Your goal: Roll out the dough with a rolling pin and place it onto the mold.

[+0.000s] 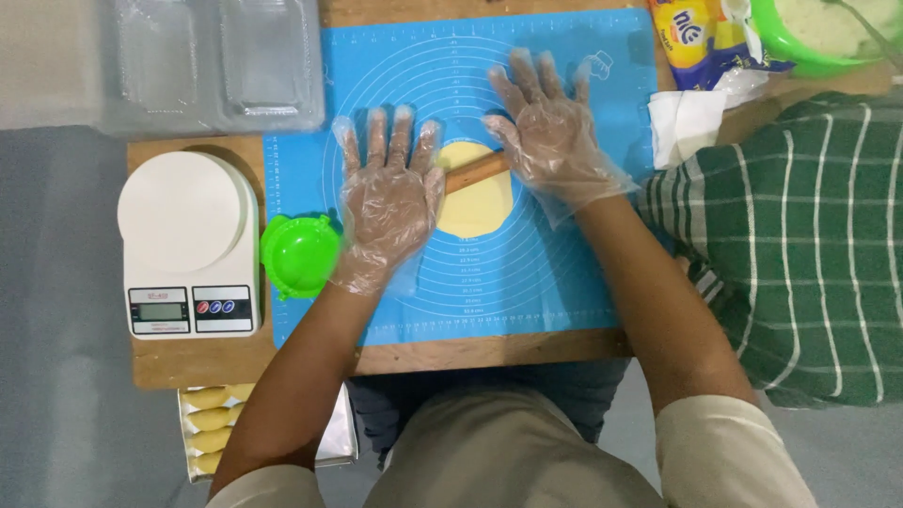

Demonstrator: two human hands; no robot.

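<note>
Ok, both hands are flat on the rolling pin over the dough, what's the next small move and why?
Probably push the rolling pin forward: left hand and right hand press it open-palmed, and the dough is still a small oval on the blue mat.

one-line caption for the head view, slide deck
Gloved left hand and right hand press flat on a wooden rolling pin over pale dough on a blue mat.

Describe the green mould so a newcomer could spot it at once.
Find the blue mat on the wooden table. At its left edge, between the white scale and the left hand, sits the mould: the only round, bright green thing there.
</note>
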